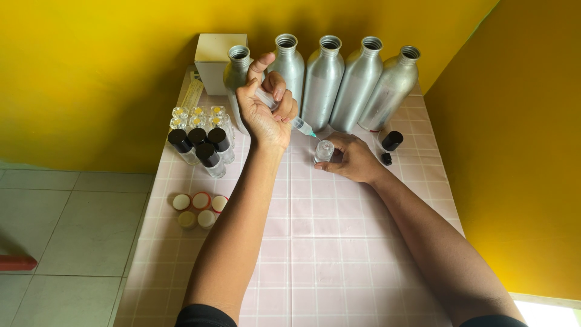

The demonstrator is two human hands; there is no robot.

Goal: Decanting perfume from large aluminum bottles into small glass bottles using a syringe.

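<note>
A clear syringe [284, 112] is gripped in the left hand [266, 106], the fingers wrapped closed around its barrel and the thumb raised at the plunger end; its needle is angled down towards the mouth of a small clear glass bottle [324, 151]. The bottle is steadied upright on the pink tiled table [339, 242] by the right hand [351, 158], whose fingers are curled about its far side (whether the hold is tight cannot be told).

Behind the hands, 5 tall aluminium bottles [357, 85] are stood open-mouthed in a row against the yellow wall [109, 66], with a white box [215, 57] at the row's left end. To the left, small glass bottles with black caps [196, 145] are grouped, uncapped ones just behind them. Nearer the table's left edge, 5 round lids [200, 209] are laid in a cluster. Just right of the right hand, 1 more black-capped bottle [391, 141] and a loose black cap [386, 159] are found.
</note>
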